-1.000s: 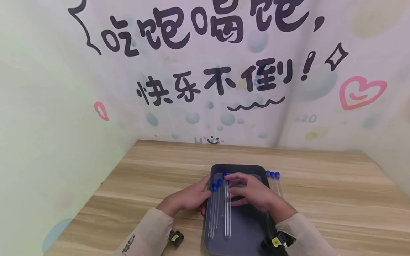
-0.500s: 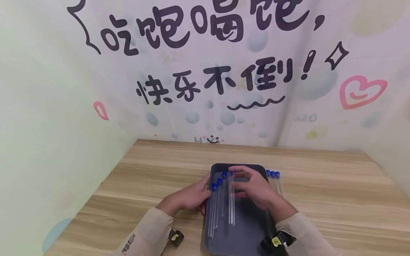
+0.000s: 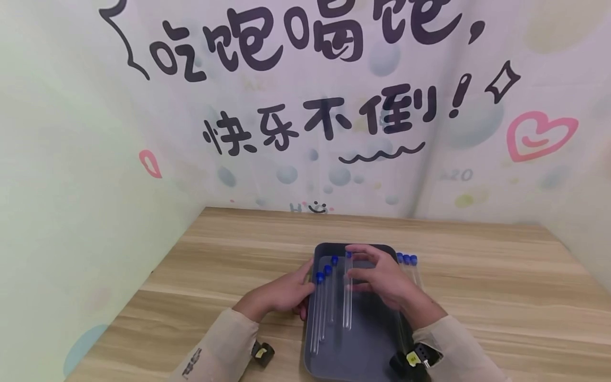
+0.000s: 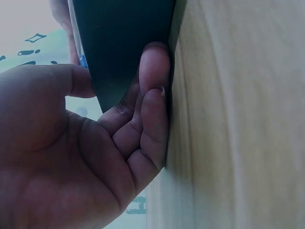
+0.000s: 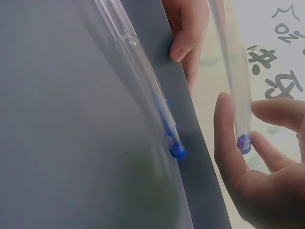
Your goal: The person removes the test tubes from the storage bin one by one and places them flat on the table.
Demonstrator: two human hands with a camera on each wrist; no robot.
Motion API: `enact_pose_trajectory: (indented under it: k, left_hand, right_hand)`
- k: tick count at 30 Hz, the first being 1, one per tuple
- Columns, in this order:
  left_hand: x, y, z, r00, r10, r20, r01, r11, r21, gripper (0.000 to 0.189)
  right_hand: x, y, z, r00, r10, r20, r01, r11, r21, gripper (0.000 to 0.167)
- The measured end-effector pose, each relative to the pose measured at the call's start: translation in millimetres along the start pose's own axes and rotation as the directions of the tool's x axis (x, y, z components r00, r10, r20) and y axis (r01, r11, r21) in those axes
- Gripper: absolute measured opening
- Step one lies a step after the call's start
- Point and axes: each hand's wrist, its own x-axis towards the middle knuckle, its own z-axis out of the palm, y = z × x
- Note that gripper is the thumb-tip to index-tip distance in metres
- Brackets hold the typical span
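Note:
My right hand point(image 3: 385, 278) pinches a clear test tube point(image 3: 348, 305) with a blue cap, near its capped end, over the grey tray point(image 3: 369, 347). In the right wrist view, this tube point(image 5: 240, 90) is held between thumb and fingers, raised above the tray's rim. Three more blue-capped test tubes lie side by side along the tray's left side, the outermost tube point(image 3: 315, 318) nearest the rim. My left hand point(image 3: 281, 296) grips the tray's left wall; the left wrist view shows its thumb at the rim and curled fingers point(image 4: 155, 119) against the outer face.
Beyond the tray's right wall, several blue-capped tubes point(image 3: 413, 273) lie on the wooden table point(image 3: 491, 297), partly hidden by my right forearm. A printed cloth point(image 3: 267, 180) hangs behind the table's back edge. Both wrists wear black camera mounts.
My right hand has moved the pinched test tube away from the others, rightward and toward the tray's far end. My left hand stays at the tray's left wall.

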Motion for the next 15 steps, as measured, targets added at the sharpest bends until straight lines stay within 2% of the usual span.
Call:
enact_pose_trajectory:
  k: [15]
  left_hand:
    - [0.4,1.4,0.7,1.000,-0.009,-0.013,0.009,1.000,-0.014,0.069]
  right_hand:
    - [-3.3,-9,-12,1.000,-0.004,-0.021,0.004,1.000,-0.021,0.064]
